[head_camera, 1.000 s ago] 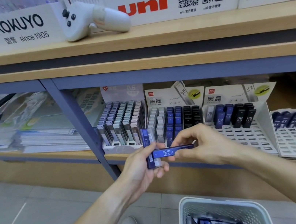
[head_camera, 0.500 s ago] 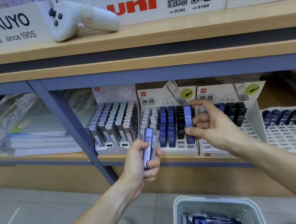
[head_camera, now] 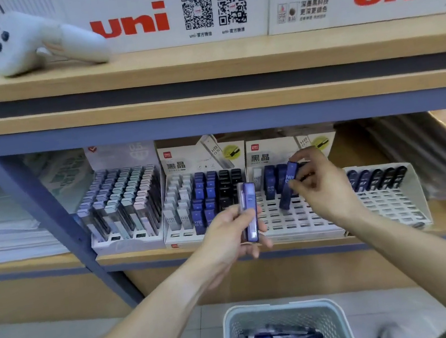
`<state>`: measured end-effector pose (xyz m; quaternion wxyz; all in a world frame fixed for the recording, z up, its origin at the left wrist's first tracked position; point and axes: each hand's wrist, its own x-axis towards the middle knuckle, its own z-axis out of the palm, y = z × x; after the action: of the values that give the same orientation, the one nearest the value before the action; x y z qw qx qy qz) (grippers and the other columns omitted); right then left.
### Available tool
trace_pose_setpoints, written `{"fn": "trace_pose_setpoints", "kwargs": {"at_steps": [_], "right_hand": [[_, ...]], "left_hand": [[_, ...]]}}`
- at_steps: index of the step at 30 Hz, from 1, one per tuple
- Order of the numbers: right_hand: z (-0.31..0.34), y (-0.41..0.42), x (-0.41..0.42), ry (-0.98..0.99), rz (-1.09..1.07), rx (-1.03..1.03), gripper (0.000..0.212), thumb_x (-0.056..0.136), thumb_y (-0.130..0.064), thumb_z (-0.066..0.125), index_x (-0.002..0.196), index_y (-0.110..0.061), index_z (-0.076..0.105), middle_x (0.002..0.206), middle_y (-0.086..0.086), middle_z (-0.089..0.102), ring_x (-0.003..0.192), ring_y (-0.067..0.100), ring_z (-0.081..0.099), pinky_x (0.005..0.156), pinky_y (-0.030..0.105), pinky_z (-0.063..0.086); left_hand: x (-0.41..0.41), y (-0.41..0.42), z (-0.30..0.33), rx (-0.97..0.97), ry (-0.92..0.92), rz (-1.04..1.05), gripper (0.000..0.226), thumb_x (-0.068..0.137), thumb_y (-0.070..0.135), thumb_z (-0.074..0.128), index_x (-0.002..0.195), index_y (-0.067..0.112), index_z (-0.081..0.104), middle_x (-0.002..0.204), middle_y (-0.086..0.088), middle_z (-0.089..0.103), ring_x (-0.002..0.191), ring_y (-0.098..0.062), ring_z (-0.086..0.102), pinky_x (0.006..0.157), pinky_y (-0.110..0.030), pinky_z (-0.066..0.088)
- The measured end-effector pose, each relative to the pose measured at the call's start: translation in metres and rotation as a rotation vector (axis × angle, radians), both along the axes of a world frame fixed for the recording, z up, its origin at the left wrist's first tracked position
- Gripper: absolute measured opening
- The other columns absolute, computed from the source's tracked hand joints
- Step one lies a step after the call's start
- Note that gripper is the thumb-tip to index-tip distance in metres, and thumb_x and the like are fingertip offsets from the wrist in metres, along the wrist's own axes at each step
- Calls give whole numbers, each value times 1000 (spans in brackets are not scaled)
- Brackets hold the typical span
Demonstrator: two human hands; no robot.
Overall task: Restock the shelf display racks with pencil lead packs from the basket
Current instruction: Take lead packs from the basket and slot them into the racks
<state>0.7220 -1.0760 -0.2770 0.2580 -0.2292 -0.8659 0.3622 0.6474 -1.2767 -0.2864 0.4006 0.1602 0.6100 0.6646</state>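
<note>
Faced a wooden shelf (head_camera: 200, 65) spanning the view, with a half-empty white display rack (head_camera: 296, 224) just right of centre, toward 3 o'clock, filled only along its back row. Had a white basket (head_camera: 284, 316) at 6 o'clock on the floor, with loose blue packs heaped inside.

Held a small upright bundle of blue lead packs (head_camera: 250, 211) in the left hand (head_camera: 226, 235) near centre, thumb on one side and fingers wrapped round the other. Pinched a single blue HB pack (head_camera: 288, 185) in the right hand (head_camera: 320, 189), at 2 o'clock from the left, thumb and fingertips closed on its upper part, foot tilted down toward an open slot. Could not tell whether it touched the rack.

Judged light, stiff and smooth, likely slippery. Best gripped on the long flat sides near the top, leaving the foot free for the slot. Probably brittle leads inside, so not for dropping.
</note>
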Motion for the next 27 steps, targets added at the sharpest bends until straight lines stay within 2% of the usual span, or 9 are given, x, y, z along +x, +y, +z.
{"fn": "trace_pose_setpoints", "kwargs": {"at_steps": [3, 7, 11, 14, 20, 22, 23, 26, 27], "right_hand": [[-5, 5, -5, 21, 0, 126, 29, 92, -12, 70, 107, -26, 52, 79, -7, 65, 72, 8, 65, 62, 24, 48], [-11, 3, -9, 6, 93, 298, 23, 93, -12, 67, 108, -24, 53, 84, -9, 66, 77, 14, 66, 68, 35, 56], [-18, 1, -11, -60, 166, 370, 22, 95, -13, 65, 109, -24, 52, 84, -7, 65, 75, 17, 63, 67, 42, 55], [-21, 1, -16, -53, 173, 392, 22, 95, -15, 63, 109, -26, 51, 83, -7, 66, 74, 19, 63, 65, 41, 55], [-23, 2, -22, -114, 120, 474, 22, 93, -14, 66, 114, -22, 67, 110, -3, 60, 87, 18, 62, 73, 40, 56], [-17, -2, -23, -64, 82, 380, 21, 93, -13, 65, 112, -22, 68, 104, -5, 62, 81, 11, 61, 73, 34, 56], [-11, -6, -23, -26, 69, 254, 18, 94, -13, 64, 109, -22, 69, 98, -7, 66, 78, 9, 62, 72, 31, 55], [5, -17, -18, 9, 130, -304, 11, 95, -16, 67, 103, -22, 71, 85, -1, 74, 74, 12, 70, 67, 25, 55], [9, -18, -14, -10, 168, -395, 12, 93, -15, 70, 103, -22, 71, 86, 2, 75, 74, 13, 71, 66, 24, 54]], "left_hand": [[5, 14, 0, -30, 2, 53, 22, 109, 18, 47, 121, 4, 58, 91, -13, 71, 74, -27, 73, 48, -25, 51], [6, 24, -1, -34, -23, 114, 21, 108, 19, 50, 121, 6, 58, 106, -20, 75, 86, -33, 76, 57, -27, 58], [6, 24, -4, -1, -67, 124, 20, 106, 17, 52, 120, 5, 60, 106, -19, 76, 92, -34, 76, 72, -32, 62], [5, 24, -6, 24, -115, 117, 20, 107, 12, 52, 123, 3, 59, 107, -20, 76, 95, -34, 76, 74, -32, 64], [4, 22, -4, 42, -142, 66, 23, 106, 8, 50, 128, 3, 56, 108, -19, 76, 99, -33, 75, 80, -33, 63], [5, 20, -4, 51, -125, 37, 26, 106, 11, 52, 130, 4, 56, 108, -17, 77, 101, -32, 75, 81, -32, 63], [5, 20, -3, 55, -123, 25, 26, 106, 12, 52, 131, 3, 56, 109, -17, 76, 101, -32, 75, 81, -31, 63], [5, 19, -2, 76, -140, -2, 28, 105, 12, 55, 130, 1, 59, 111, -18, 76, 103, -33, 74, 83, -30, 62], [6, 19, -2, 82, -147, -8, 29, 104, 12, 55, 130, 0, 59, 112, -18, 76, 103, -33, 74, 83, -30, 62]]}}
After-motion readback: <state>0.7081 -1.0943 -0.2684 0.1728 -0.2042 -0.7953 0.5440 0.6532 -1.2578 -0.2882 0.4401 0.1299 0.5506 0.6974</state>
